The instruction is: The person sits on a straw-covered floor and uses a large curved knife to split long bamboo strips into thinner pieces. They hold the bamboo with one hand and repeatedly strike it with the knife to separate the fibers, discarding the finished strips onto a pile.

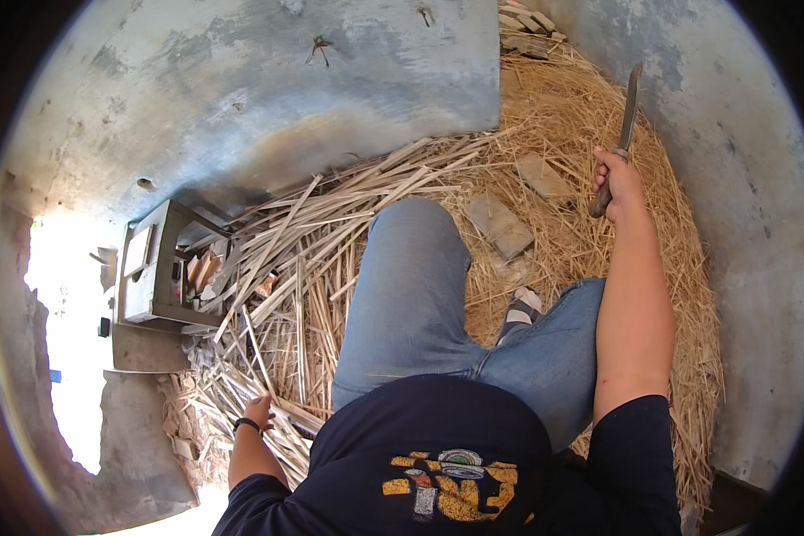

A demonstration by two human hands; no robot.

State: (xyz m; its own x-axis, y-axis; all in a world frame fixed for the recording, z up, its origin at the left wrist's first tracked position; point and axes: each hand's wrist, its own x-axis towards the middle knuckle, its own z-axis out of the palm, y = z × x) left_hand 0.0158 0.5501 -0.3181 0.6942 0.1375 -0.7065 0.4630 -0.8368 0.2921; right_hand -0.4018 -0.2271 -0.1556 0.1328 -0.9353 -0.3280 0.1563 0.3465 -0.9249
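My right hand (623,185) is raised on the right, its fingers wrapped round the wooden handle of a machete (631,112). The long, dark blade points up and away from me, near the right wall. At the lower left, my left hand (259,414), with a dark band on the wrist, hangs low beside a heap of split bamboo strips (304,268). Its fingers look loosely bent and apart, and no held strip shows in them. The strips lie in a tangle to the left of my bent, jeans-clad legs.
Straw-like shavings (581,107) cover the floor ahead and to the right. Two flat blocks (500,226) lie there before my knees. A wooden stool (156,268) lies on its side at left, with small items inside. Grey walls (241,89) enclose the space; a bright opening (67,330) is at left.
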